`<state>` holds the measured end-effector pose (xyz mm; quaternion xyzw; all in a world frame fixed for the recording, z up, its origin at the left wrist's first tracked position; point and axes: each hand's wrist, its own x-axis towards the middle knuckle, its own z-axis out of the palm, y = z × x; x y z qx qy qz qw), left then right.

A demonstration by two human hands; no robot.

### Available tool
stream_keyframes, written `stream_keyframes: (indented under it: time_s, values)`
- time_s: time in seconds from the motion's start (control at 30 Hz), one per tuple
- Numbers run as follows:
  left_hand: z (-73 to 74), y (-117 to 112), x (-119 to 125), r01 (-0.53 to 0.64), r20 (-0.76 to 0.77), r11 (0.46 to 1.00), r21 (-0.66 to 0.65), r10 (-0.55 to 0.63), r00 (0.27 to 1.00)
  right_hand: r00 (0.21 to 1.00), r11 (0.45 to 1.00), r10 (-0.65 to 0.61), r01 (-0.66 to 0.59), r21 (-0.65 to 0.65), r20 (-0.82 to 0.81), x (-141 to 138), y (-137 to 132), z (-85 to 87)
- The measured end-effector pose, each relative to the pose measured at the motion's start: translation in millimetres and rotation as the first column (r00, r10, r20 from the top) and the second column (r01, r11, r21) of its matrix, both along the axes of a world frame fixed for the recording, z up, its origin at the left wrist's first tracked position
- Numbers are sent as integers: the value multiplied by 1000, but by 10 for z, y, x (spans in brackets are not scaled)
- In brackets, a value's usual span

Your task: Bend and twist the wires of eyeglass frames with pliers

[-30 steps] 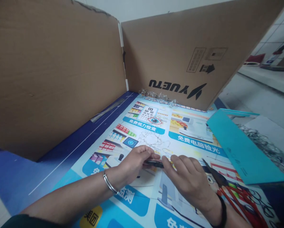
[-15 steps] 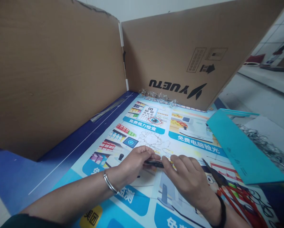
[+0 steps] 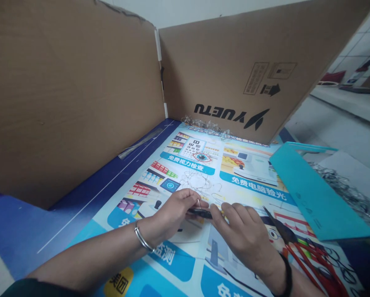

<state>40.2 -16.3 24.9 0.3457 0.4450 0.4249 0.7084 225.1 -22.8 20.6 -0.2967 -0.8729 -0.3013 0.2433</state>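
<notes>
My left hand [image 3: 175, 210] and my right hand [image 3: 242, 235] meet over a printed poster [image 3: 185, 264] and pinch the two ends of a small black part [image 3: 201, 213]. A thin metal wire [image 3: 198, 203] stands up at my left fingertips. A loose tangle of thin wire pieces [image 3: 197, 181] lies on the poster just beyond my hands. My left wrist wears a silver bangle, my right wrist a dark band.
Tall cardboard panels [image 3: 234, 66] wall off the left and back. A teal folder [image 3: 309, 194] leans at the right, with a heap of metal wire parts [image 3: 346, 189] behind it. Red and black wire frames [image 3: 318, 260] lie at the lower right. Clear plastic scraps [image 3: 206, 123] line the back panel.
My hands have barely moved. A short wire end now shows upright at my left fingertips, and my right hand has shifted slightly towards me.
</notes>
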Motion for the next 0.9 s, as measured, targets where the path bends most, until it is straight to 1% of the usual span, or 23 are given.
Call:
stream_keyframes:
  time_s: [0.23,0.43,0.63,0.73,0.9]
  values:
    - [-16,-1,-11,16,9,1000,5,-16,1000,1000,1000,5,-5,3,-15,-3,-2,-6]
    - [6,-13,-7,10,1,1000,13,-10,1000,1000,999,-27,27,-43,-3,-5,-15,-11]
    - [63,-27,-11,-11,25,996,92,9,1000,998,993,-65,63,-102,-14,-9,-31,-19]
    - [58,-19,-11,-12,12,991,136,11,1000,997,989,-71,66,-129,-35,-22,-43,-28]
    - [20,-16,-11,-17,-27,974,226,24,999,994,987,-96,88,-133,-60,-49,-74,-37]
